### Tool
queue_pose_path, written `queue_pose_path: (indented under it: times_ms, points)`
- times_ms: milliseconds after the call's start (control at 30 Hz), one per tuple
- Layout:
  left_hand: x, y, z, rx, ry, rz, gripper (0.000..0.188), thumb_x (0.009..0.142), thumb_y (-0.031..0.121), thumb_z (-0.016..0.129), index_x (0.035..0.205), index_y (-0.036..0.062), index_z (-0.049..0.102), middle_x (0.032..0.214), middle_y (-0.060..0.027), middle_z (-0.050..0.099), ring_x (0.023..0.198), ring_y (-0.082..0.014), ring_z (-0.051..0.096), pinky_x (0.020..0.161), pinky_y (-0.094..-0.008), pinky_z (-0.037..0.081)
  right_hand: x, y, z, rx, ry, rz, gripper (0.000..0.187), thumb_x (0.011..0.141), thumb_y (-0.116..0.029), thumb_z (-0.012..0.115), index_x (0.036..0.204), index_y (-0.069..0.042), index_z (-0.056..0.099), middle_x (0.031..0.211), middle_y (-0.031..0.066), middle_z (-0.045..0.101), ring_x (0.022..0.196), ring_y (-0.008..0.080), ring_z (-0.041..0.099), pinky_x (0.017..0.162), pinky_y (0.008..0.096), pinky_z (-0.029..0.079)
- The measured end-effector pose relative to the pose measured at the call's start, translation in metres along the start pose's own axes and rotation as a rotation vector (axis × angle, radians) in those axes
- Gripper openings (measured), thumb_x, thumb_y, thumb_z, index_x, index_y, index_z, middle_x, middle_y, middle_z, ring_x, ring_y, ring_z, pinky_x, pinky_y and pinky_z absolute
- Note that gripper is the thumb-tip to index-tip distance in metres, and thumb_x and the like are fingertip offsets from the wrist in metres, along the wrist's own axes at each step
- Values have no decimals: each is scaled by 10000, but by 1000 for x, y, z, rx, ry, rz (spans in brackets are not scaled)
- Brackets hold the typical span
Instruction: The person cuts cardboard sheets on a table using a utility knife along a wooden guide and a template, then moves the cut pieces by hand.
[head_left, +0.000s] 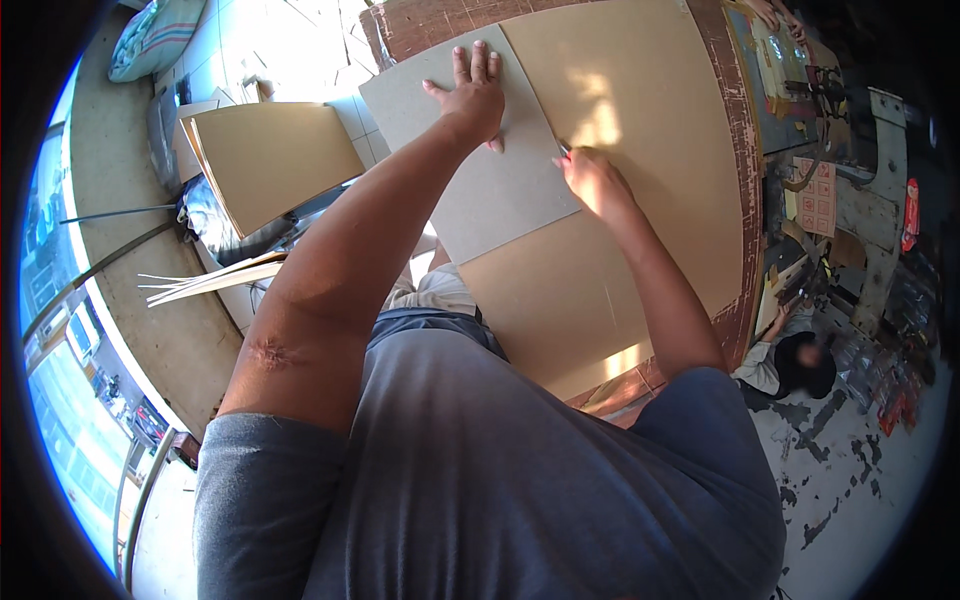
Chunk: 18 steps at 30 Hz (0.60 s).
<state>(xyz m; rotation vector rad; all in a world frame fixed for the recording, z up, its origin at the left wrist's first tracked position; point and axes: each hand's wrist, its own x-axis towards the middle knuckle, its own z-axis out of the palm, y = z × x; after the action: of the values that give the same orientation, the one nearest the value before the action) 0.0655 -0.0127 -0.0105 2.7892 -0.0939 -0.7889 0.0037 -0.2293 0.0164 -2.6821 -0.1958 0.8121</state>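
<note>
My left hand (474, 98) lies flat with spread fingers on a grey sheet of board (500, 195). This sheet rests on a larger tan sheet of board (650, 190), covering part of it. At the grey sheet's right edge, my right hand (597, 183) is closed around a slim red tool (567, 156). Its tip meets the board beside that edge; most of the tool is hidden in my fingers, so I cannot tell whether it is a pen or a cutter.
Under the boards is a worn reddish-brown table (742, 150). To the left stand tan boards (280, 150) and thin strips (215, 280). Machinery (880, 215) fills the right side, with a person (790, 365) low beside it. Another person's hands (780, 15) show at the top right.
</note>
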Motion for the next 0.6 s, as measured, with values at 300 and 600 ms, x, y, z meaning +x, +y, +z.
queue_pose_path:
  times_ms: [300, 600]
  points:
    - [3, 2, 1, -25, 11, 31, 1431, 543, 271, 961, 1584, 90, -5, 1656, -90, -139, 1512, -409, -78, 1020, -833, 216, -76, 14, 7, -160, -117, 217, 459, 1034, -420, 428, 953, 6, 578, 887, 238, 683, 868, 442, 661, 746, 538, 512]
    - [0, 3, -1, -45, -26, 12, 1475, 505, 279, 973, 1584, 97, -17, 1649, -75, -180, 1508, -399, -117, 1032, -826, 206, -110, -8, -22, 196, 184, 403, 476, 1035, -441, 436, 938, 2, 579, 836, 215, 664, 832, 395, 660, 761, 487, 509]
